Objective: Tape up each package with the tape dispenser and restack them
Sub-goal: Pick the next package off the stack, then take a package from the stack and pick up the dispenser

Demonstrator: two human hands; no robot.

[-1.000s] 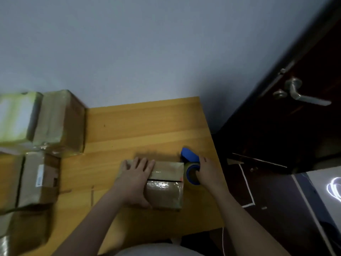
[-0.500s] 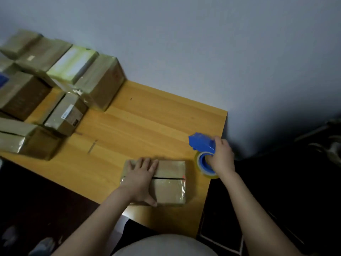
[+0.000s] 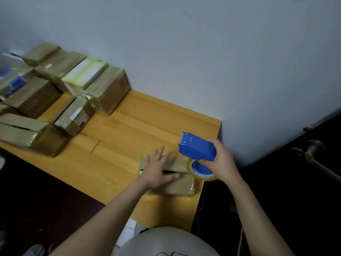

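A: Left hand (image 3: 156, 170) is flat on the package (image 3: 182, 185), palm down, fingers straight and spread. It's a bit blurred on my feed

B: where's the package sitting?

A: Near the front right corner of the table (image 3: 129, 130). A dark seam line runs along its top, partly under the hand

B: right hand?

A: Right hand (image 3: 223, 163) grips the blue tape dispenser (image 3: 197, 149), fingers wrapped round its near end. The far end points away toward the wall (image 3: 203, 61). The tape roll (image 3: 188, 167) overlaps the package's right end in my view; I can't tell if it touches the cardboard

B: rest of the packages?

A: Other packages (image 3: 60, 93) are bunched at the far left end of the table, well apart from this 1. Some are against the wall, some stacked. I can't give a clean count, the left edge is cut off. 1 has a pale top panel, and 1 small box (image 3: 73, 119) shows a label

B: anything else in frame?

A: Dark door with a metal lever handle (image 3: 313, 150) on the right, off the table
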